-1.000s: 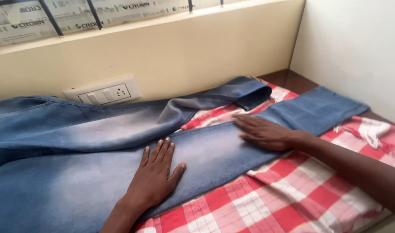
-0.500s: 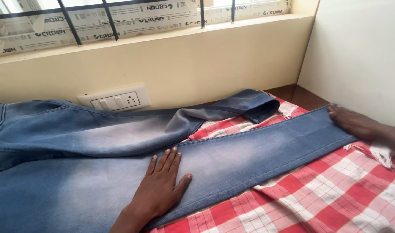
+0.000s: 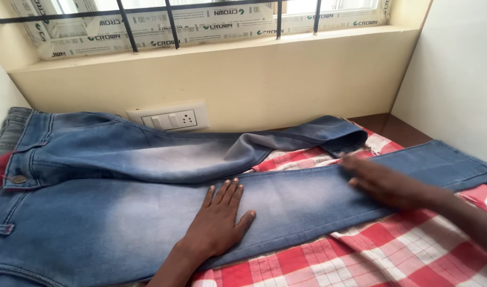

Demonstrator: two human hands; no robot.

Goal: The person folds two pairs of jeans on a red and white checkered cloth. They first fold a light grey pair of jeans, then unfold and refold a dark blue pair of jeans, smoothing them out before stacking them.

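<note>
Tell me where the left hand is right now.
In the head view the left hand lies flat, fingers spread, on the near leg of the blue jeans, low centre, left of the blurred right hand.

Faded matt denim jeans (image 3: 121, 212); woven checked cloth (image 3: 392, 255)

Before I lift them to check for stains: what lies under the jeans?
A red-and-white checked cloth shows beneath the blue jeans, peeking between the legs too. Whatever lies under the waist and thighs is covered. Both hands, left and right, rest on top.

The left hand (image 3: 218, 219) lay flat, palm down, fingers spread and thumb out, while the right hand (image 3: 384, 183) stretched forward, blurred, palm down, forearm extended.
</note>
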